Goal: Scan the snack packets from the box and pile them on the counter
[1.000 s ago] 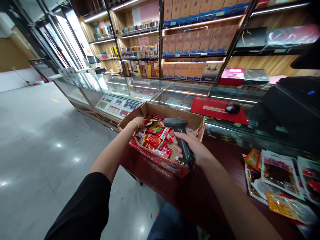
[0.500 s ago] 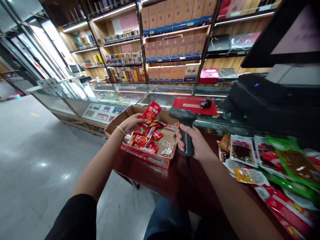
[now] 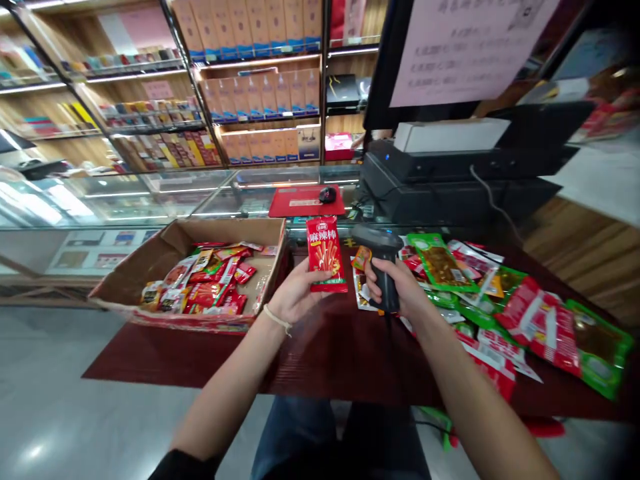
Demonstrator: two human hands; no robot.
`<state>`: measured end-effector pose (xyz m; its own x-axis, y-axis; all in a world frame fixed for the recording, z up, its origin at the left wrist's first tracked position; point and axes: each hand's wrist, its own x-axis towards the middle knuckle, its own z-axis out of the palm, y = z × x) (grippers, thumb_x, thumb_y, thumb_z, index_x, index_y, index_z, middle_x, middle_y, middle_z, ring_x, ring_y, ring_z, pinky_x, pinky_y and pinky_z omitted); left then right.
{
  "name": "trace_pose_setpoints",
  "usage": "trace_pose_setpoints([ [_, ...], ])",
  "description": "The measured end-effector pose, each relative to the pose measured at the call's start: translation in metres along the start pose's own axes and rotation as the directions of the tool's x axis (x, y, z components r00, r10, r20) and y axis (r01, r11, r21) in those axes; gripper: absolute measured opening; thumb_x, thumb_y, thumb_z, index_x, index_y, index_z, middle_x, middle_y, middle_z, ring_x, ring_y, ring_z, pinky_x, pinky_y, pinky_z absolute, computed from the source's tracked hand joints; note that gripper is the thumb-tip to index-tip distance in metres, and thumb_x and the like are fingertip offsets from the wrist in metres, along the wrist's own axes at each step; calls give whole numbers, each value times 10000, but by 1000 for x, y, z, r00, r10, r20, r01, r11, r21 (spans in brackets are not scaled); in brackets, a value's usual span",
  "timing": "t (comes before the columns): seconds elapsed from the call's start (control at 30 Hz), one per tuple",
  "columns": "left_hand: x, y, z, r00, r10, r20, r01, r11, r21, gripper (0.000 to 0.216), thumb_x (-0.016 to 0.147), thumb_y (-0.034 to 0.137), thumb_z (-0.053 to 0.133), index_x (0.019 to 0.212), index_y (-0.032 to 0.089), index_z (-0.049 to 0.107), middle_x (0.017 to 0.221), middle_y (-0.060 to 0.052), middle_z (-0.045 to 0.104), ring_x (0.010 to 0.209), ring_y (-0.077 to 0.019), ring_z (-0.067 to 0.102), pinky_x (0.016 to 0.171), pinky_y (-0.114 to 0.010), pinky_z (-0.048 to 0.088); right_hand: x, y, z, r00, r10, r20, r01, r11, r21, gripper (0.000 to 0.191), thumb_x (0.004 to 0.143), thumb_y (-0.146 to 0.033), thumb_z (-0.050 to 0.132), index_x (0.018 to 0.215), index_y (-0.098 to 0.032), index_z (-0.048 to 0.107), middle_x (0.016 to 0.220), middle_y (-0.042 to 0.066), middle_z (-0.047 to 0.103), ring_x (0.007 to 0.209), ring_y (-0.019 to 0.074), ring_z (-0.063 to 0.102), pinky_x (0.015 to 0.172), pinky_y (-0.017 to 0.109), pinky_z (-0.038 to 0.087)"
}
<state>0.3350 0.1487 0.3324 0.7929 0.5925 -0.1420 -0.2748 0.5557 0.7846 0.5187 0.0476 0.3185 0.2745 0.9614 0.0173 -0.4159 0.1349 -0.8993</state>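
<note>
My left hand (image 3: pixel 296 297) is closed on a red snack packet (image 3: pixel 325 253) and holds it upright above the dark red counter (image 3: pixel 320 353). My right hand (image 3: pixel 400 290) grips a dark handheld barcode scanner (image 3: pixel 381 257) just to the right of the packet, its head close to the packet. To the left stands an open cardboard box (image 3: pixel 150 267) with several red snack packets inside. On the right of the counter lie several loose snack packets (image 3: pixel 505 307) in green, red and white.
Behind the counter a black cash register (image 3: pixel 450 173) with a screen and a paper notice (image 3: pixel 465 47) stands. A red mouse mat with a mouse (image 3: pixel 327 195) lies on the glass display case (image 3: pixel 150 200). Shelves of boxed goods (image 3: pixel 260 93) line the back wall.
My left hand lifted a red packet out of the box and carried it right, beside the scanner. My view swung right, so the box now sits at the left.
</note>
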Motion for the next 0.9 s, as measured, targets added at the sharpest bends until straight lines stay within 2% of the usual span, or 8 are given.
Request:
trace_pose_setpoints([
  [0.17,39,-57,-16,999,40,-20,-42,993,-113,431,759,84,677,1164,190,575,1102,-72,696,916,-184,687,858,-354,550,-5,8,-30,996,33,-80,-32,999,24,246,780,-364,705,921,-217,568,594,-63,497,386,80,409,334,206,381],
  [0.37,49,-71,-43,995,-54,79,63,991,-119,463,810,137,637,1258,191,533,1194,-128,674,1070,-248,659,958,-420,488,-7,28,-39,991,64,-117,-61,998,24,245,807,-363,685,952,-214,555,643,-59,518,409,79,438,330,195,395],
  [0.47,47,-71,-46,989,-126,83,140,971,-195,394,860,339,612,1211,162,581,1207,-135,667,1104,-269,639,1010,-459,452,-10,33,-40,991,97,-88,-95,995,26,254,816,-364,682,981,-220,553,655,-60,532,415,80,449,339,198,410],
  [0.53,47,-72,-46,982,-174,69,186,953,-241,521,868,559,531,1167,141,617,1215,-153,656,1078,-276,642,978,-461,472,-11,34,-41,989,124,-83,-122,992,33,247,819,-365,680,976,-223,552,658,-60,535,416,80,450,342,199,411],
  [0.6,47,-72,-47,982,-179,52,186,951,-245,624,851,662,463,1175,153,623,1229,-164,644,1044,-278,644,898,-453,507,-11,35,-42,986,138,-93,-134,990,46,228,821,-366,677,940,-223,546,665,-59,530,416,76,445,343,196,405],
  [0.67,47,-73,-48,987,-155,37,159,964,-212,563,859,611,489,1191,175,619,1231,-162,641,1004,-263,647,816,-416,526,-11,36,-43,985,146,-97,-140,988,61,212,826,-363,671,915,-222,539,668,-59,523,414,72,435,343,193,398],
  [0.77,48,-74,-49,998,-66,-13,64,991,-120,404,822,385,638,1184,208,610,1150,-105,670,881,-186,656,748,-324,528,-11,36,-44,983,154,-97,-147,987,72,210,832,-351,668,950,-228,544,666,-60,516,416,74,431,346,192,395],
  [0.9,53,-80,-51,991,56,-119,-55,998,12,435,741,247,747,1147,209,594,1056,-42,689,835,-147,663,788,-287,536,-11,35,-44,982,158,-106,-153,987,55,216,835,-357,666,971,-234,552,669,-56,518,423,81,438,353,202,403],
])
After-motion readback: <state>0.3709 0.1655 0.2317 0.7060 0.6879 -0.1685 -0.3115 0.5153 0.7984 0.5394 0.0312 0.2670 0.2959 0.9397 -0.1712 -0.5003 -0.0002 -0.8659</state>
